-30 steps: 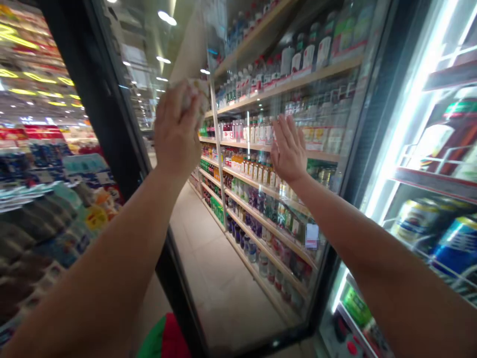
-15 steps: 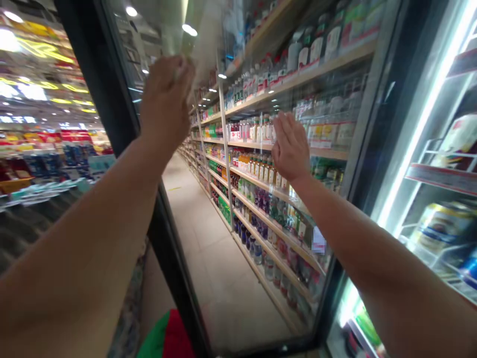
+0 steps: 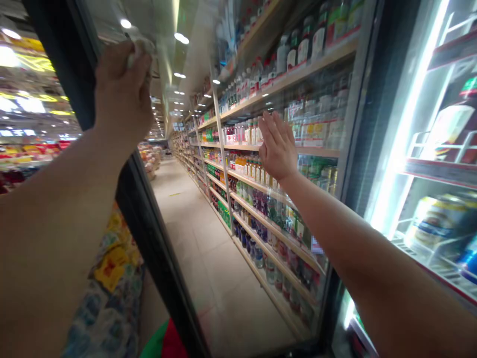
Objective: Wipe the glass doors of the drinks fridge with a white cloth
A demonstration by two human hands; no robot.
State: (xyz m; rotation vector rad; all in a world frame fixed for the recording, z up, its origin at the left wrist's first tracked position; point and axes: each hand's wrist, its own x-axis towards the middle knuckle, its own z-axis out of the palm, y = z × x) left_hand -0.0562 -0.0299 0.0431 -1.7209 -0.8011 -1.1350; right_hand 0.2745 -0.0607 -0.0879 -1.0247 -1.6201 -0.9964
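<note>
In front of me stands the glass door (image 3: 208, 258) of a drinks fridge, set in a black frame (image 3: 149, 233) and swung open. My left hand (image 3: 121, 94) is raised to the upper left of the pane, its fingers closed round a pale, crumpled cloth (image 3: 141, 47). Most of the cloth is hidden behind the fingers. My right hand (image 3: 278, 146) lies against the middle of the pane with its fingers stretched out, holding nothing. Shelves of bottles (image 3: 257, 171) show in the glass beyond both hands.
To the right is the lit fridge interior, with cans (image 3: 434, 219) and a dark bottle (image 3: 456, 119) on wire shelves. Yellow and blue packages (image 3: 112, 268) lie low on the left. A piece of red and green fabric (image 3: 167, 340) shows at the bottom edge.
My left hand has moved left across the pane with the cloth, toward the black frame. The right hand stays flat on the glass, and the view has shifted slightly.
</note>
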